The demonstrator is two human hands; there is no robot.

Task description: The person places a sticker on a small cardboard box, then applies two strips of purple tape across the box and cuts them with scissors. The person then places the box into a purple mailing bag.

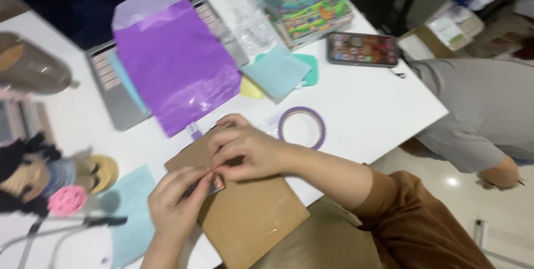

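Both hands meeting over a brown cardboard sheet (250, 213) on the white table (367, 107). Left hand (175, 205) closed, fingertips pinching a small colourful card-like piece (216, 184) at the sheet's upper left part. Right hand (245, 152) curled just above it, thumb and forefinger pinched at the same small piece; exactly what the fingers grip too blurred to tell, possibly a thin edge or a strip of film.

Around the cardboard sheet: a purple roll of tape (301, 127) just beyond its far right side, lying flat. A purple envelope-like bag (172, 63) farther up, resting across a laptop (111, 85). Light blue paper squares (276, 72) up and to the right, past the tape, with a phone (362, 49) and a boxed colourful pack (303, 3) beyond. A pale blue sheet (130, 213) touching the left edge of the cardboard, and a soft doll (39, 177) farther left.

Judging by the scene: small piece in hand, nothing visibly taped to the cardboard, purple bag apparently unfilled, so seemingly early to middle of the work.
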